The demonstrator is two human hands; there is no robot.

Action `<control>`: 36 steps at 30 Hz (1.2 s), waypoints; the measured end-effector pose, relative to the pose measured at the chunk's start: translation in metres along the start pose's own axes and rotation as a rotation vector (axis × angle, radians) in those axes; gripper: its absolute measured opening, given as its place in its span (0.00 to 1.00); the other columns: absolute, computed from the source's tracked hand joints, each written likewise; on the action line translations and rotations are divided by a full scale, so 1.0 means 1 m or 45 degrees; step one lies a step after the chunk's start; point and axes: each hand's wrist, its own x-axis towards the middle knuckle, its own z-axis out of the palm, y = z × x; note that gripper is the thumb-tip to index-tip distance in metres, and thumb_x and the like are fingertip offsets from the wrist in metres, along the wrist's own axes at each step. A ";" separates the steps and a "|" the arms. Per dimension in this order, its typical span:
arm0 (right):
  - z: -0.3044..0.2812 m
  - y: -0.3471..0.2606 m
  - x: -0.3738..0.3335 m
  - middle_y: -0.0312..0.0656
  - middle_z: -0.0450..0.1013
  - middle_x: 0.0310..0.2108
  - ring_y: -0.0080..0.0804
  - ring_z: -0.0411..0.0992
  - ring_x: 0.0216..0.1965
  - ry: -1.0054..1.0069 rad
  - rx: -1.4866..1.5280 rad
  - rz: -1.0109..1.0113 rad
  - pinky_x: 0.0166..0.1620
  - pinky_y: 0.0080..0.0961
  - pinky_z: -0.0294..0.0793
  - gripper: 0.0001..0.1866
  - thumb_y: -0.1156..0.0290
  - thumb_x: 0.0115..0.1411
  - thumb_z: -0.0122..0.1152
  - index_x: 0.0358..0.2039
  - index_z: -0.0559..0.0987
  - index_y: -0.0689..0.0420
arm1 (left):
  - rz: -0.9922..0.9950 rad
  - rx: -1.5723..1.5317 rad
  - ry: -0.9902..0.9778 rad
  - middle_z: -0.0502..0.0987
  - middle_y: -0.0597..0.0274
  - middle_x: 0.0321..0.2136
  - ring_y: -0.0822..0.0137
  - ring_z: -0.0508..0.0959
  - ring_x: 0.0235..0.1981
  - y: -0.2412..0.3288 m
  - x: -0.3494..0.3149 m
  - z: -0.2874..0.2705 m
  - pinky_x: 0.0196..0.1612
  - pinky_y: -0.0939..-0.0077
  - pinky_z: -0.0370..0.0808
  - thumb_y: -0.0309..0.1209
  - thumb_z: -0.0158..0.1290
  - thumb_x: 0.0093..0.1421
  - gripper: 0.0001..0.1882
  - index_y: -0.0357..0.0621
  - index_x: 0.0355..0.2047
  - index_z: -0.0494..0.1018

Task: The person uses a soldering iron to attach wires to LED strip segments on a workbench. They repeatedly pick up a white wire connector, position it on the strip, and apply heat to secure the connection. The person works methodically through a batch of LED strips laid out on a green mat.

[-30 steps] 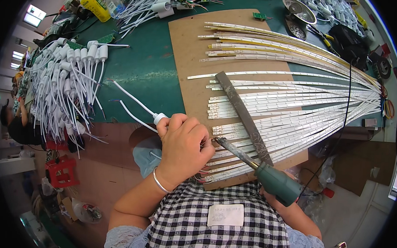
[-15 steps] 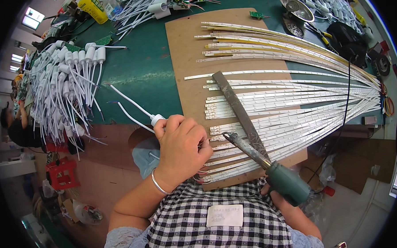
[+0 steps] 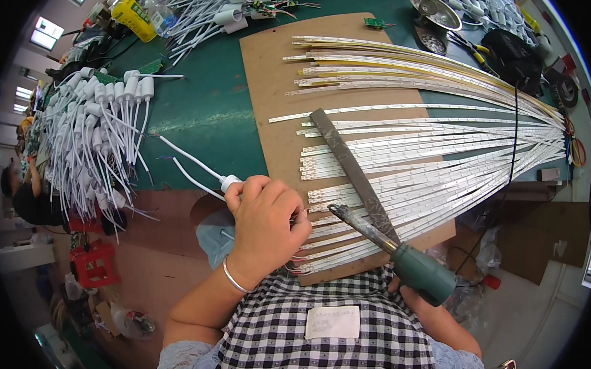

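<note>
My left hand (image 3: 266, 216) is closed, its fingers bent around a white end cap (image 3: 229, 182) with a white cable (image 3: 190, 156) running out to the upper left. A second white cable (image 3: 191, 178) also leads to this hand; what the fingertips pinch is hidden. Beside it are the near ends of white LED strips (image 3: 332, 242), with thin red and white wires showing. A soldering iron (image 3: 425, 274) with a green handle slants over the strips, tip toward my left hand. Behind its handle is my right hand (image 3: 406, 293), mostly covered, closed on the iron.
A dark flat bar (image 3: 352, 172) lies across the strips on a brown board (image 3: 267, 84). Bunched white capped cables (image 3: 97, 123) fill the left of the green table (image 3: 206, 108). At the back right are a metal dish (image 3: 436, 11) and pliers (image 3: 476, 55). A black cord (image 3: 514, 141) hangs at right.
The whole view has shifted slightly to the left. Both hands keep nearly the same pose, and the soldering iron's tip sits marginally lower.
</note>
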 end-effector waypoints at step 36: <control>0.006 -0.007 0.016 0.45 0.76 0.37 0.45 0.74 0.37 -0.131 -0.279 -0.082 0.39 0.34 0.72 0.14 0.76 0.49 0.61 0.39 0.79 0.58 | 0.086 -0.167 -0.012 0.72 0.70 0.23 0.62 0.69 0.37 -0.009 0.001 0.000 0.45 0.64 0.56 0.23 0.57 0.38 0.09 0.50 0.20 0.70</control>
